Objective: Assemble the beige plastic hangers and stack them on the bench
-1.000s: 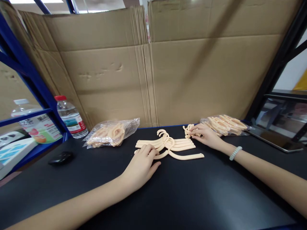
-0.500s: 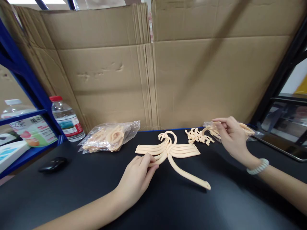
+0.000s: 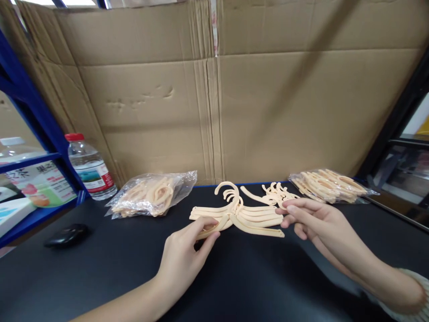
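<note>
Cream plastic folding hangers (image 3: 254, 214) lie stacked on the black table, with their hooks pointing away from me. My left hand (image 3: 189, 246) pinches the left arm of the front hanger (image 3: 258, 229), whose other arm spreads to the right. My right hand (image 3: 318, 223) is just beyond the stack's right end. Between its thumb and fingers it appears to pinch a loose curved hanger arm (image 3: 253, 195), which reaches left above the stack; the gripped end is partly hidden. Behind the right fingertips lies a pile of small hanger hooks (image 3: 276, 190).
A clear bag of hanger parts (image 3: 150, 197) lies at the left, another bag (image 3: 330, 183) at the back right. A black mouse (image 3: 67, 235) and a red-capped water bottle (image 3: 89, 167) are at the left. Cardboard (image 3: 150, 103) stands behind the table.
My right hand has come left and nearer from the right bag, bringing a curved hanger arm. The front hanger's right arm has swung up against the stack; its hook now points left.
</note>
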The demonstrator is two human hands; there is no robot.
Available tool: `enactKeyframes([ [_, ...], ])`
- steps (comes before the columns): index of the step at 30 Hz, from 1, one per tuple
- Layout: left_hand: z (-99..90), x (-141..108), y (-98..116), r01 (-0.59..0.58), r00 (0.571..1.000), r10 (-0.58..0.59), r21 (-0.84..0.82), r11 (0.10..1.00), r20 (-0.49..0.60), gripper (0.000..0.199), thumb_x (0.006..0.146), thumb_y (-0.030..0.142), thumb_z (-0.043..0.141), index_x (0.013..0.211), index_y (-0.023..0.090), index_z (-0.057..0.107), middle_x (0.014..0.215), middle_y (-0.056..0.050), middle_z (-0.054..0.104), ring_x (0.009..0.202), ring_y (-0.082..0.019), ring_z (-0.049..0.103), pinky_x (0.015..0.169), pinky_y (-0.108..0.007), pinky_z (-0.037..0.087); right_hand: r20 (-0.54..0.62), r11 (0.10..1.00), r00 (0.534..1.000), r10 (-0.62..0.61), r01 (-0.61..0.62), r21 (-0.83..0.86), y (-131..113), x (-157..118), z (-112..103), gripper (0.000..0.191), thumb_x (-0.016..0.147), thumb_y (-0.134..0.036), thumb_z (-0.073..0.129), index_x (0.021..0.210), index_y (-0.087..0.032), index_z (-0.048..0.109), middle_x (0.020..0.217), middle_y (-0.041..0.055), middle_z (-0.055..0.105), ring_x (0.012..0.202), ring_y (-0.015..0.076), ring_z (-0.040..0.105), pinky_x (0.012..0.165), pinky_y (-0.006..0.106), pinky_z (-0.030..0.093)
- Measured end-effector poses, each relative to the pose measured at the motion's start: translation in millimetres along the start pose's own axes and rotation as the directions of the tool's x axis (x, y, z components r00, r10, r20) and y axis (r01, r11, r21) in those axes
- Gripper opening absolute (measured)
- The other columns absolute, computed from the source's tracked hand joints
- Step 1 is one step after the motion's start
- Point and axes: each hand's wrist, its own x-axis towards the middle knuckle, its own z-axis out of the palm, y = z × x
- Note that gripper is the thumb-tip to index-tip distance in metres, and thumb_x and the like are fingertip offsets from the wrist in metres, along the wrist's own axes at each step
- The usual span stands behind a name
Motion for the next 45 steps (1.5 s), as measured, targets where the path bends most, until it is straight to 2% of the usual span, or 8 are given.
enactKeyframes([
  [5, -0.8, 2.8, 3.6, -0.009, 1.000, 0.009, -0.038, 0.999, -0.002, 0.008, 0.088, 0.025, 0.060, 0.097, 0.025, 0.062, 0.092, 0.004, 0.073, 0.081, -0.013, 0.071, 0.072, -0.020, 0.055, -0.032, 0.971, 0.987, 0.159, -0.151, 0.184, 2.2, 7.9, -6.1, 0.030, 0.066, -0.036, 0.086, 0.078, -0.018, 0.065, 0.079, 0.0053, 0.066, 0.075, 0.0154, 0.061, 0.052, 0.018, 0.043],
  [9, -1.7, 3.6, 4.4, -0.006, 1.000, 0.006, -0.042, 0.999, 0.005, 0.008, 0.089, 0.026, 0.060, 0.097, 0.025, 0.062, 0.092, 0.005, 0.073, 0.082, -0.013, 0.071, 0.073, -0.021, 0.056, 0.023, 0.924, 0.969, 0.247, -0.243, 0.295, 2.9, 12.3, -13.6, 0.034, 0.068, -0.030, 0.084, 0.095, -0.024, 0.065, 0.080, 0.0006, 0.062, 0.077, 0.0136, 0.058, 0.059, 0.020, 0.047],
  [13, -0.9, 3.8, 2.8, 0.003, 1.000, -0.003, -0.050, 0.999, 0.007, 0.010, 0.089, 0.028, 0.061, 0.098, 0.024, 0.062, 0.094, 0.003, 0.072, 0.084, -0.014, 0.072, 0.077, -0.022, 0.057, 0.145, 0.932, 0.957, 0.252, -0.281, 0.230, 1.4, 12.8, -16.0, 0.022, 0.077, -0.034, 0.078, 0.086, -0.018, 0.065, 0.087, 0.0031, 0.062, 0.084, 0.0146, 0.057, 0.067, 0.022, 0.049],
  [19, -0.1, 4.6, 3.7, -0.006, 1.000, 0.005, -0.053, 0.999, -0.012, 0.011, 0.089, 0.028, 0.062, 0.099, 0.023, 0.063, 0.095, 0.003, 0.072, 0.083, -0.014, 0.072, 0.078, -0.021, 0.057, 0.280, 0.946, 0.927, 0.248, -0.295, 0.138, -3.8, 9.9, -11.1, 0.021, 0.079, -0.033, 0.077, 0.086, -0.018, 0.064, 0.097, 0.0062, 0.063, 0.098, 0.0206, 0.058, 0.083, 0.031, 0.049],
  [28, -2.6, 4.8, 8.5, -0.043, 0.997, 0.039, -0.070, 0.997, -0.062, 0.012, 0.089, 0.025, 0.061, 0.101, 0.024, 0.061, 0.096, 0.004, 0.070, 0.081, -0.011, 0.071, 0.081, -0.019, 0.056, 0.328, 0.923, 0.888, 0.321, -0.372, 0.101, -4.7, 18.4, -27.1, 0.026, 0.078, -0.037, 0.078, 0.084, -0.014, 0.066, 0.097, 0.0091, 0.067, 0.095, 0.0194, 0.062, 0.080, 0.029, 0.053],
  [33, -2.5, 4.8, 8.0, -0.064, 0.995, 0.059, -0.068, 0.996, -0.078, 0.011, 0.089, 0.025, 0.061, 0.100, 0.024, 0.061, 0.093, 0.004, 0.070, 0.078, -0.011, 0.070, 0.080, -0.019, 0.057, 0.395, 0.887, 0.848, 0.354, -0.438, 0.145, -5.6, 17.4, -29.8, 0.022, 0.081, -0.033, 0.076, 0.081, -0.015, 0.062, 0.103, 0.0099, 0.068, 0.102, 0.0235, 0.064, 0.085, 0.036, 0.055],
  [41, -2.7, 2.8, 7.9, -0.054, 0.996, 0.050, -0.060, 0.997, -0.068, 0.010, 0.090, 0.024, 0.061, 0.099, 0.021, 0.061, 0.093, 0.001, 0.071, 0.080, -0.014, 0.071, 0.078, -0.023, 0.058, 0.377, 0.889, 0.842, 0.387, -0.449, 0.090, -7.1, 17.8, -26.3, 0.026, 0.077, -0.031, 0.079, 0.077, -0.013, 0.060, 0.079, 0.0041, 0.066, 0.080, 0.0205, 0.070, 0.068, 0.026, 0.058],
  [45, -2.4, 2.3, 8.3, -0.070, 0.995, 0.066, -0.042, 0.997, -0.078, 0.009, 0.090, 0.024, 0.061, 0.098, 0.021, 0.061, 0.091, 0.001, 0.071, 0.079, -0.013, 0.070, 0.077, -0.023, 0.058, 0.358, 0.887, 0.842, 0.405, -0.456, 0.069, -8.3, 16.2, -23.1, 0.027, 0.076, -0.031, 0.079, 0.076, -0.014, 0.059, 0.079, 0.0046, 0.067, 0.076, 0.0190, 0.070, 0.060, 0.023, 0.057],
])
